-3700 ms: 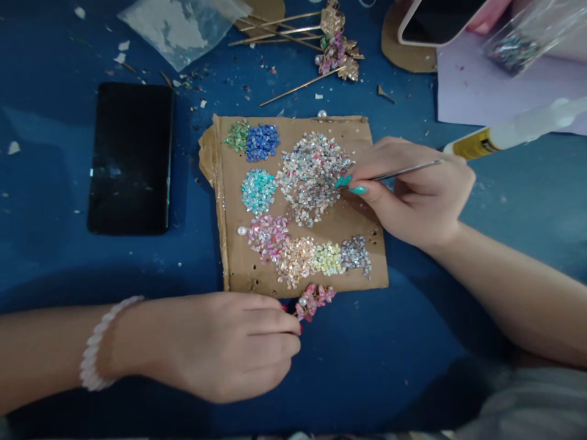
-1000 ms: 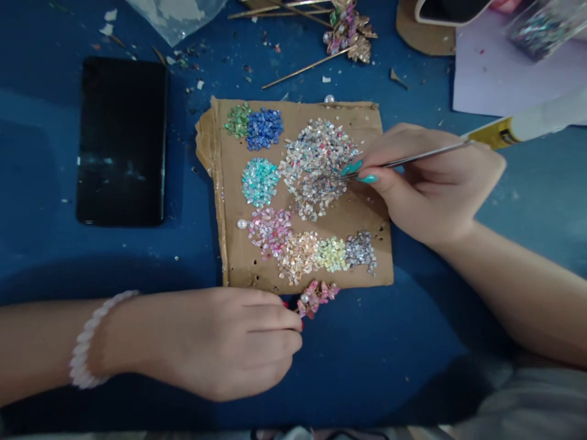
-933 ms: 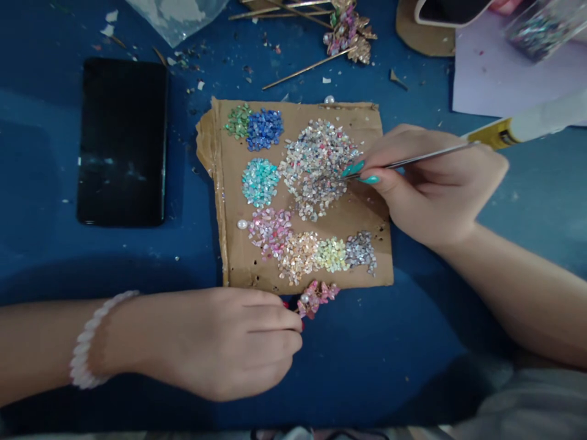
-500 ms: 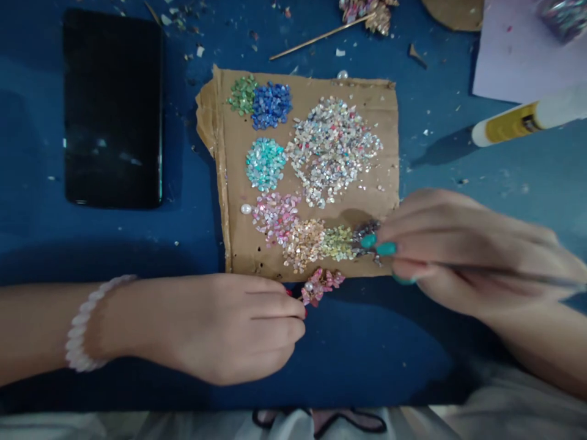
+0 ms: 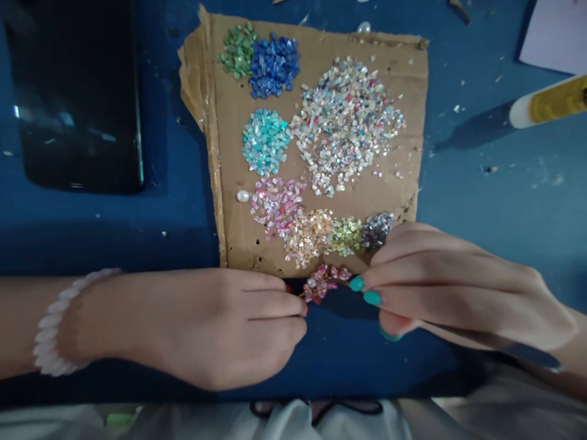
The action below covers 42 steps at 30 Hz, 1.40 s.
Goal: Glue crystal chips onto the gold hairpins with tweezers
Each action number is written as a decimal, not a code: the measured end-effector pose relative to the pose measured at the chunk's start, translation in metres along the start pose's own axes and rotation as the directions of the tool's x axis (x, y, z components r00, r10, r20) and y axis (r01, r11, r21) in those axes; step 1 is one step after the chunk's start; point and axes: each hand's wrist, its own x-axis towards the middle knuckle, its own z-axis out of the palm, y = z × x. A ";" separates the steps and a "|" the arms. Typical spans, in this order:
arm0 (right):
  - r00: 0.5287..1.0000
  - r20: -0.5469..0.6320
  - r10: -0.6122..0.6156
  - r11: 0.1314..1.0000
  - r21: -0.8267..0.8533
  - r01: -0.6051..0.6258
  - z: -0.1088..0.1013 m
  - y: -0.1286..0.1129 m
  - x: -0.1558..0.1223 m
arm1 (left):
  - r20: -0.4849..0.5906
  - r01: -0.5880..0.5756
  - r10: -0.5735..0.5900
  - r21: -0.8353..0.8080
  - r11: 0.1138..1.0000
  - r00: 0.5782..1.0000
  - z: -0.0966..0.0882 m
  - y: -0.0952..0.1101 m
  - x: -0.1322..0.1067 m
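Observation:
My left hand (image 5: 238, 330), a pale beaded bracelet at its wrist, pinches the thin stem of a pink flower ornament (image 5: 320, 287) with a small pearl in it. The ornament sits at the lower edge of a cardboard piece (image 5: 257, 250). My right hand (image 5: 463, 287), with green nails, is closed on slim dark tweezers (image 5: 527, 353), whose curved tip reaches the ornament's petals. Whether the tip holds a chip is too small to tell. Just beyond the right fingers lie grey chips (image 5: 376, 230), yellow-green chips (image 5: 345, 236) and peach chips (image 5: 308, 237).
Pink chips (image 5: 277, 205), turquoise chips (image 5: 266, 142), blue chips (image 5: 275, 65), green chips (image 5: 238, 51) and a wide pile of whitish chips (image 5: 348, 125) cover the cardboard. A black phone-like device (image 5: 76, 91) lies left. On the right is a glue stick (image 5: 550, 102).
My right hand has moved left and slightly down, taking the tweezers from the grey chips to the ornament. The left hand keeps its hold. The view has moved closer.

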 end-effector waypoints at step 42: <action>0.992 0.095 0.087 0.996 0.000 -0.088 -0.005 -0.004 0.003 | 0.125 -0.104 0.105 -0.015 0.994 0.987 -0.001 0.000 0.000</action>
